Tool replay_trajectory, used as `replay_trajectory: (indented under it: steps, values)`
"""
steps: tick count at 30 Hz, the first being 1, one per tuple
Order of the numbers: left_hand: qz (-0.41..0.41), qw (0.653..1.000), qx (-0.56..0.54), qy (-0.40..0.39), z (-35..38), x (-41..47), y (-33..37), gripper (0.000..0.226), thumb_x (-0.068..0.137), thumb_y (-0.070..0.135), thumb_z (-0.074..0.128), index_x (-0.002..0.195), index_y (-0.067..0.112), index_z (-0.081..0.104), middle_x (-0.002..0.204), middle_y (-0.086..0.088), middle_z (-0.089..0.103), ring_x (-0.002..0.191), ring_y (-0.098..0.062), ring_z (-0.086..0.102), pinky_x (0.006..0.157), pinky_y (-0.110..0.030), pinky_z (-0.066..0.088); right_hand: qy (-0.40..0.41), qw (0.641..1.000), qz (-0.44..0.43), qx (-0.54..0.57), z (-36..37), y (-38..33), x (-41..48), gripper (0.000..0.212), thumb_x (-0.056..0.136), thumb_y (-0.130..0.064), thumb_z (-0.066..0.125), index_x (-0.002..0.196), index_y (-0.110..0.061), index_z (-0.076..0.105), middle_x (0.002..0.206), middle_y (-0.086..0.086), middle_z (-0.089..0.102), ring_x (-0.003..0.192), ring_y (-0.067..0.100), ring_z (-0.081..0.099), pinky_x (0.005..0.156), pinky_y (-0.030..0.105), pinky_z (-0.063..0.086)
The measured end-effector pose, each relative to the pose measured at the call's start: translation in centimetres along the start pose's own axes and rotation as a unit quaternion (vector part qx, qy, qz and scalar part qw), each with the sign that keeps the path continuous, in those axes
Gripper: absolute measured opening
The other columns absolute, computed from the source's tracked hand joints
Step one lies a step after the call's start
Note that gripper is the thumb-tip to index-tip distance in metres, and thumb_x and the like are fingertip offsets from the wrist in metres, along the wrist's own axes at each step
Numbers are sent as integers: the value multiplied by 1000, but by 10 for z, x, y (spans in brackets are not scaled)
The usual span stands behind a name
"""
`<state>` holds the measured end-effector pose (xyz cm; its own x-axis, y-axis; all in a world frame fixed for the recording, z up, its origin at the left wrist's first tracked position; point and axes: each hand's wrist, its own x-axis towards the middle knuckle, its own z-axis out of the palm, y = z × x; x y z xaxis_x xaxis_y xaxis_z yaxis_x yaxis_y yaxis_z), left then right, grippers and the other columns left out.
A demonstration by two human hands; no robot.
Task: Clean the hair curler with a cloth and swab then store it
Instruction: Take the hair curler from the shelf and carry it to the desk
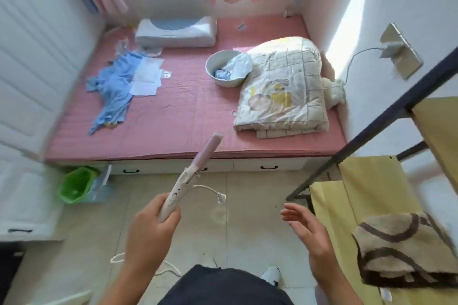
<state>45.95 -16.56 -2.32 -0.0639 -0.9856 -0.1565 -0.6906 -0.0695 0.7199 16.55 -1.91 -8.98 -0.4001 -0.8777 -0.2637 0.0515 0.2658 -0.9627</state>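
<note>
My left hand [151, 233] grips the cream handle of the hair curler [192, 176], whose pink barrel points up and away toward the bed. Its white cord curls to the right and ends in a plug [221, 197] hanging in the air. My right hand [306, 235] is open with spread fingers, apart from the curler, near the yellow shelf. A white cloth [239, 63] lies in a round basin [218, 77] on the bed. I cannot make out a swab.
The pink bed [178, 116] holds a blue garment [115, 84], white papers [146, 77], a pillow [176, 32] and a folded quilt [282, 89]. A green bin [76, 187] stands at the left. A yellow fabric shelf [371, 205] with a brown-striped towel [406, 250] is at the right.
</note>
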Motion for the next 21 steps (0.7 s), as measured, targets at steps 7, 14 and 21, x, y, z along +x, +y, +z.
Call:
replay_trajectory:
  steps: [7,14,21]
  values:
    - [-96,989,-46,101,-93,2,-92,28,87,16,72,97,41,67,64,5,63,56,-13,56,50,-34,43,-117,991,-37,-45,136,-30,42,38,87,-24,56,122,-25,70,118,-1,73,115,16,66,98,33,49]
    - [-202,953,-101,204,-159,-7,-176,16,90,19,69,92,34,65,66,-2,59,49,-14,48,49,-32,39,-270,956,-57,-100,281,-54,77,53,79,-48,59,123,-19,69,121,2,73,116,19,66,97,25,50]
    - [-314,888,-148,301,-196,-1,-235,15,92,21,67,95,35,68,63,0,56,49,-13,47,51,-33,41,-385,910,-41,-148,384,-70,135,46,83,-51,57,124,-33,69,129,-4,70,123,15,64,102,38,46]
